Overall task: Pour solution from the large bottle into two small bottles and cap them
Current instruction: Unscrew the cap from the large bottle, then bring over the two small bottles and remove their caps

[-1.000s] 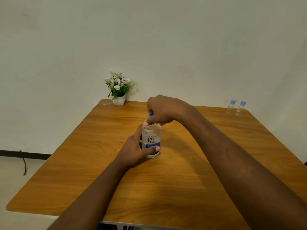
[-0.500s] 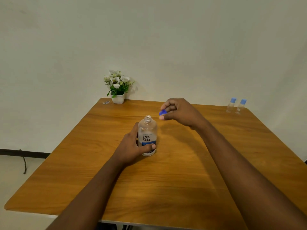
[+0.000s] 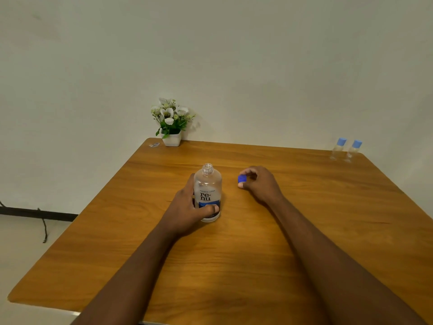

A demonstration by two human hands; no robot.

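Bench [image 3: 234, 266] of orange-brown wood bears all. Left hand [image 3: 187, 212] curls its fingers [image 3: 212, 209] round the upright, uncapped clear plastic large bottle [image 3: 207, 191] at mid-bench; right hand [image 3: 261, 185] is just beside it. White potted flowers [image 3: 171, 127] stand at the far edge, two small clear blue-capped bottles [image 3: 338, 150] together at the far right corner. Right fingers [image 3: 249, 171] pinch the small blue round cap [image 3: 242, 178].

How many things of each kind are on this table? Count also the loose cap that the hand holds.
Large bottle: 1
Small bottles: 2
Loose blue cap: 1
Flower pot: 1
Small unclear object: 1
Total: 6
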